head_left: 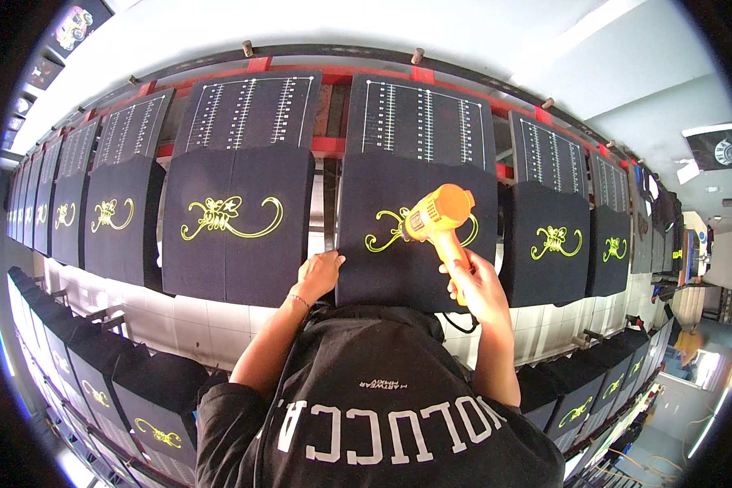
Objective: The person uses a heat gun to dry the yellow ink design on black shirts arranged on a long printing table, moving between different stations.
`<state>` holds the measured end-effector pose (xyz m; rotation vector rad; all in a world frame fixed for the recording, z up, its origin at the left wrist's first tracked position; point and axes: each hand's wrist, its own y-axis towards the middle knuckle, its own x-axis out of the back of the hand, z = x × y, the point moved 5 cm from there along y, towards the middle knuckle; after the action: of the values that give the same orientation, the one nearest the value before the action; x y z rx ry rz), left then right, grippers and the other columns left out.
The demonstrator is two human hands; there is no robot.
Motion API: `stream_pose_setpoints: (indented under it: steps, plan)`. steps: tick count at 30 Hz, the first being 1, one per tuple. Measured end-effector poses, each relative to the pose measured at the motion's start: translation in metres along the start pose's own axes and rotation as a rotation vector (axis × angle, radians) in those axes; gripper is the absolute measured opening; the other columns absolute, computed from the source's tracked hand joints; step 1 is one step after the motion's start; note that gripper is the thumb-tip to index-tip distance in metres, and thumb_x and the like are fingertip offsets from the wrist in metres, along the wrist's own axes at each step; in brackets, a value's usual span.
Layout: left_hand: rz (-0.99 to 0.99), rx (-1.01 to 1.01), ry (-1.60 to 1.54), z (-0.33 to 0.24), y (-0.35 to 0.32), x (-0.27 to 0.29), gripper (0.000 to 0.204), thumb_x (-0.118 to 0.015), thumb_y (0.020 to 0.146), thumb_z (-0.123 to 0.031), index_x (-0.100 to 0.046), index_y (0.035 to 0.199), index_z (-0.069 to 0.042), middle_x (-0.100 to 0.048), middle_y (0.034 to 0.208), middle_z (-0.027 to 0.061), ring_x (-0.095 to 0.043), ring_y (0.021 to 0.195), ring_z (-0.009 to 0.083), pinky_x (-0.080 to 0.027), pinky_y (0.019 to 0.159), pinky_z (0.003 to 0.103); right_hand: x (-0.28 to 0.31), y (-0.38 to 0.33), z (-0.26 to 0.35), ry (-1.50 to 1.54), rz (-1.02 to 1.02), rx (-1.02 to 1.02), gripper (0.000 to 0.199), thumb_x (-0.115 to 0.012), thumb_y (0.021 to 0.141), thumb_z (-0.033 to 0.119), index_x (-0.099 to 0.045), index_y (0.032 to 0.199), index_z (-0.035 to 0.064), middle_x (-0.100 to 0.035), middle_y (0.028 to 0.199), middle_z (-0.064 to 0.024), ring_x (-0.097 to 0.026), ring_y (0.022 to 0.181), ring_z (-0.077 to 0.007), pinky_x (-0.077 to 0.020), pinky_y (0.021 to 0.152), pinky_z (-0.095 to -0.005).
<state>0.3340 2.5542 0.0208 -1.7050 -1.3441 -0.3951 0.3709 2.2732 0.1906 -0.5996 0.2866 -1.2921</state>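
- We see the right hand (481, 286) gripping an orange heat gun (441, 213) by its handle.
- Heat gun sits ahead of that hand, above the board (403, 114), toward its right edge; nozzle points left over the shirt's (382, 281) yellow print (378, 242).
- Left hand (319, 275), fingers curled, at the board's left edge, toward the near corner; whether it grips cloth, we cannot tell.

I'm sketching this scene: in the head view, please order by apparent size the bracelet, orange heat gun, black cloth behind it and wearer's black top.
Largest to smallest:
Black top
Black cloth
Orange heat gun
Bracelet
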Motion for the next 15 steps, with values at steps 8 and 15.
stream_pose_setpoints:
  steps: [8,15]
  plan:
    - [0.182,0.004,0.075,-0.004,-0.024,-0.002,0.035,-0.05,0.098,-0.035,-0.065,0.091,-0.004,-0.068,0.096,0.0202,-0.065,0.094,0.0389,-0.05,0.08,0.05,0.006,0.022,0.007,-0.004,-0.067,0.057,0.037,-0.059,0.096,0.021,-0.055,0.126,0.0004,-0.062,0.086,-0.0031,-0.055,0.061,-0.0066,-0.0481,0.055,-0.0218]
    - [-0.038,-0.027,-0.018,-0.001,0.004,0.005,0.035,-0.049,0.098,-0.034,-0.063,0.087,-0.003,-0.067,0.086,0.0231,-0.065,0.086,0.0428,-0.05,0.073,0.051,0.015,0.024,0.008,0.023,-0.125,0.057,0.033,-0.06,0.096,0.021,-0.056,0.12,-0.0006,-0.064,0.091,-0.0056,-0.056,0.062,-0.0069,-0.0489,0.056,-0.0225]
